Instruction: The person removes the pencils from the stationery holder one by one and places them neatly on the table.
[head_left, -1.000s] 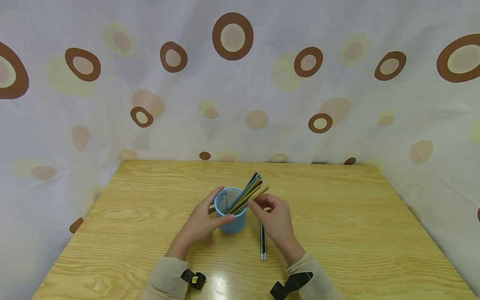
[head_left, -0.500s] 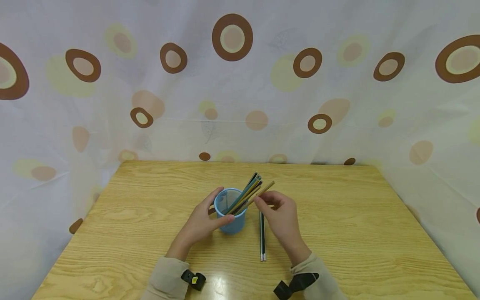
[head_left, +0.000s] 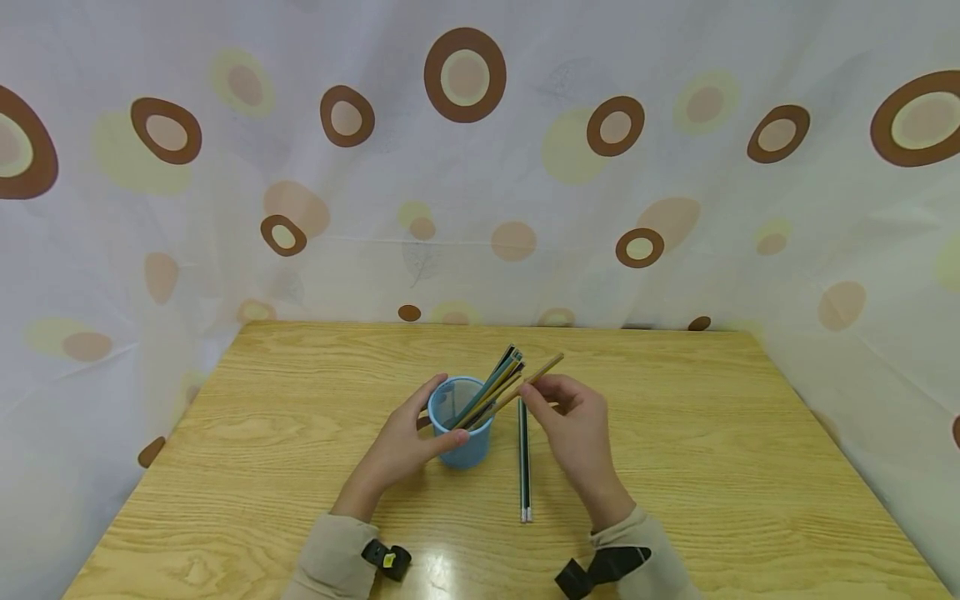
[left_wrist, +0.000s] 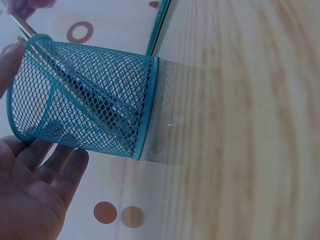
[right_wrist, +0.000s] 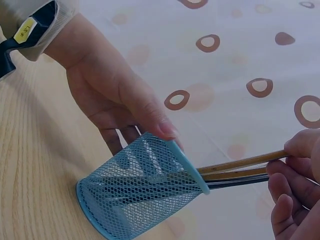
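Observation:
A blue mesh pencil cup [head_left: 467, 452] stands on the table, several pencils [head_left: 491, 385] leaning in it toward its right side. My left hand [head_left: 396, 450] holds the cup around its upper part, with the thumb [right_wrist: 162, 127] at the rim and the other fingers on the opposite side. Between thumb and fingertips my right hand [head_left: 576, 427] pinches a yellow pencil [head_left: 546, 367], which slants up to the right. Its lower part still lies in the cup's mouth, among the others. Beneath and left of the right hand, two dark pencils [head_left: 524, 471] lie side by side on the table.
The wooden table [head_left: 300, 367] reaches back to a patterned cloth [head_left: 480, 183] that hangs behind and along both sides. Black straps with small devices [head_left: 387, 559] sit on both sleeves.
The right hand has moved to the right and slightly up, drawing the yellow pencil partway out of the cup. More of the dark pencils on the table shows. The left hand and cup stayed put.

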